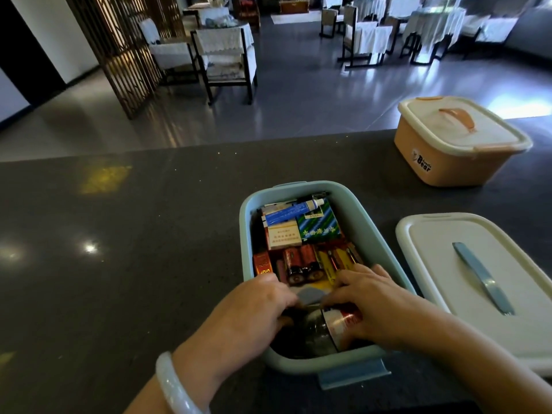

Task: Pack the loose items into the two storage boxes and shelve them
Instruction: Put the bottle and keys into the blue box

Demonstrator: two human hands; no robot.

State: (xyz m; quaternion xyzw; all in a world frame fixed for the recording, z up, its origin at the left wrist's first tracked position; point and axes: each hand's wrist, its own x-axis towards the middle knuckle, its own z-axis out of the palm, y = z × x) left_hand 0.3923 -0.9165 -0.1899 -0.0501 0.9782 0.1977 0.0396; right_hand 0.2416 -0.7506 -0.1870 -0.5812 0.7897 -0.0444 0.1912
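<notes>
An open light-blue storage box (355, 204) stands on the dark counter (134, 264) in front of me. It holds a blue tube (294, 208), a green packet (321, 224), a white carton (283, 234), batteries (301, 264) and a glass jar with a red-and-white label (331, 327) at its near end. Both hands reach into the near end. My left hand (254, 309) curls over the jar's left side. My right hand (370, 303) lies over the jar's label with fingers bent round it. A grey item (307, 295) shows between my fingertips.
The blue box's white lid with a blue handle (478, 273) lies flat to the right. An orange storage box (454, 144) with its lid on stands at the counter's far right. Beyond the counter's far edge are a floor, chairs and covered tables.
</notes>
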